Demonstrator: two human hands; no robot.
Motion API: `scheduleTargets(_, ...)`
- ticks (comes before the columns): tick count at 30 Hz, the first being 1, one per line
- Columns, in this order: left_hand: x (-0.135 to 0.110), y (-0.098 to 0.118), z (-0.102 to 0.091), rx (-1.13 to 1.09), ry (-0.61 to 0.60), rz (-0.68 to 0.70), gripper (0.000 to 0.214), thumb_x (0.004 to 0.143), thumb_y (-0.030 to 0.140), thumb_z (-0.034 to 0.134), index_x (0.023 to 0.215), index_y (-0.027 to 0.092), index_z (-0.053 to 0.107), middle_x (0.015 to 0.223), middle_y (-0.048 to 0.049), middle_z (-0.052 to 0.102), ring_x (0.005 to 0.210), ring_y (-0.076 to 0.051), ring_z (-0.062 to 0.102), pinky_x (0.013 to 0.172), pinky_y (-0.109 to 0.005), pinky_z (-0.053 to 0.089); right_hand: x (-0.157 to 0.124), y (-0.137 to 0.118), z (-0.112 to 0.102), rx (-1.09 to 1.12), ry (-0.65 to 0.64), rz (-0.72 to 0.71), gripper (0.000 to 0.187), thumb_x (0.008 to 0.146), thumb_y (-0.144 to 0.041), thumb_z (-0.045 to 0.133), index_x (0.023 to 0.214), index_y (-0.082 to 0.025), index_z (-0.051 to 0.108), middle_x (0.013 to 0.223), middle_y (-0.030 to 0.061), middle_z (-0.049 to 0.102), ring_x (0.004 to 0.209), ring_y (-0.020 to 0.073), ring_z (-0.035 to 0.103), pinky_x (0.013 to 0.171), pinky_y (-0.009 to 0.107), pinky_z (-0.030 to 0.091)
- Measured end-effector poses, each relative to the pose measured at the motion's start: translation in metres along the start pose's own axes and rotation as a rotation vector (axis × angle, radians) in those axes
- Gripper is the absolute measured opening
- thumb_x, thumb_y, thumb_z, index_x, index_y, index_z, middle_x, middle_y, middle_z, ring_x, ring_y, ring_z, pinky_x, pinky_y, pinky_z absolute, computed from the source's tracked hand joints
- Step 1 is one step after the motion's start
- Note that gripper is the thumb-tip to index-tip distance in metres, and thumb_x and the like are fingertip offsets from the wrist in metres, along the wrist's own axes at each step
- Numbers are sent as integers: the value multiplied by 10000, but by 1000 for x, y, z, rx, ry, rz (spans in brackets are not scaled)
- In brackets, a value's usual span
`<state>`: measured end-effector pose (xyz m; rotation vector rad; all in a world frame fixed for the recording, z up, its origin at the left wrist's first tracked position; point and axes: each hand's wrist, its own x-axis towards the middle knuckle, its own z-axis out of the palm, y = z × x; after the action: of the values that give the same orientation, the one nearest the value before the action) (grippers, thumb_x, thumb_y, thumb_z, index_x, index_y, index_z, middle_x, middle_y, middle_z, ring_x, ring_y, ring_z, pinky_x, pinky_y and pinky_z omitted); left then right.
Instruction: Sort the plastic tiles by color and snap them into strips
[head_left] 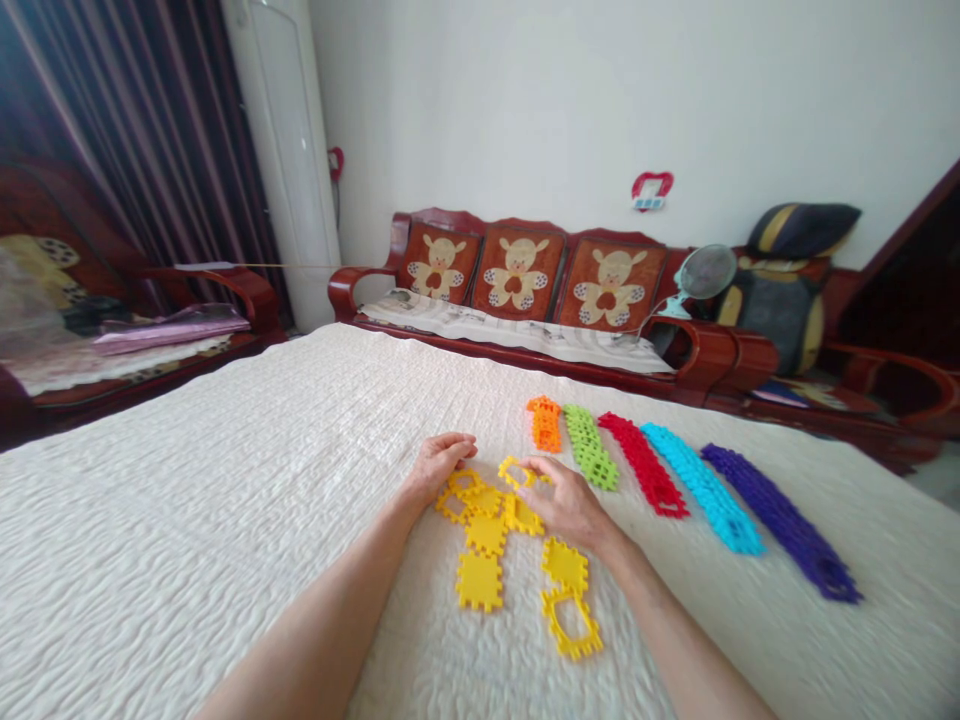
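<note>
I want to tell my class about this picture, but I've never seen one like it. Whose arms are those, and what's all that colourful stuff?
There's no robot here, just a person with two bare hands. One camera sits on that person's head, looking forward and down, so you see almost what they see. The arms come in from the bottom.

A white cover lies underneath. On it are yellow pieces with notched edges, and to the right five rows: orange, green, red, blue and purple.

The right hand seems to hold a yellow frame. The left hand rests by the pieces.
</note>
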<state>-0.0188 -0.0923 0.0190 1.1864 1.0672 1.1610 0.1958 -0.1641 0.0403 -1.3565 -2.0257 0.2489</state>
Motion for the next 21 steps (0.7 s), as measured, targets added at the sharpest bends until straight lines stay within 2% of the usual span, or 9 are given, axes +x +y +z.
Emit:
scheduleTargets(3,-1,2,1,-8,5,-5,265,674,349,658,852,160,712,785,-55,725,662,-127,615,622,-227,467,1,28,-5,-133,162,-1,316,809,-224,501,1104,-191,609,1135,102,656,1086,238,588,968,417,448)
scheduleTargets(7,-3,5,2,15,7,-10,274,673,354,654,857,162,716,784,-55,729,635,-123,607,610,-230,466,-2,51,1,-230,189,-44,358,823,-152,412,1124,-182,605,1106,107,660,1053,233,589,953,421,458)
scheduleTargets(10,-4,7,2,34,8,-7,276,670,357,656,856,163,718,786,-55,730,633,-124,607,607,-231,466,-4,52,5,-234,203,-50,347,858,-177,386,1134,-180,597,1141,110,642,1094,225,573,976,412,448)
scheduleTargets(14,-5,7,2,28,14,-6,263,664,344,658,845,162,717,763,-47,724,600,-112,586,591,-225,458,-4,48,6,-229,194,-32,354,833,-239,469,1162,-161,574,1161,122,628,1127,241,556,988,419,443)
scheduleTargets(21,-6,7,3,54,17,-10,294,662,370,663,861,162,721,784,-56,724,644,-128,606,602,-230,460,-6,51,12,-203,175,-35,376,798,-165,445,1144,-180,591,1143,108,625,1105,221,563,992,410,443)
